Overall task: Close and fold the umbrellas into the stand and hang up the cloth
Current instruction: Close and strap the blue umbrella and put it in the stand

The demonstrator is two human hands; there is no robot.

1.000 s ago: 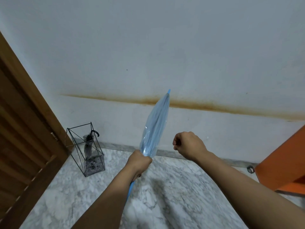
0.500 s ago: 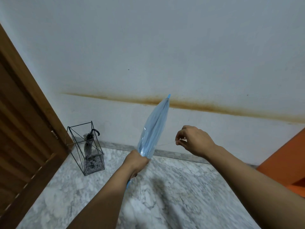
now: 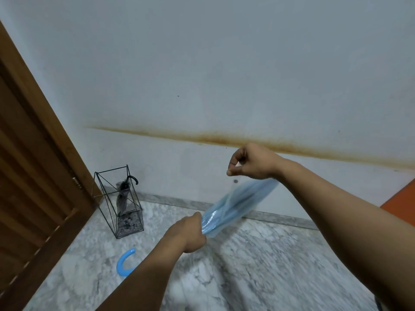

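We find the left hand (image 3: 190,232) gripping the closed blue umbrella (image 3: 233,207), canopy angled toward two o'clock, while the right hand (image 3: 249,162) pinches its strap to bind it for the wire stand (image 3: 119,198) at nine o'clock.

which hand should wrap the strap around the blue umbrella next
Right, probably. The right hand is raised above the blue umbrella, its fingertips pinched as if on the thin strap, which is too faint to confirm. The left hand grips the canopy's lower end, steadying it.
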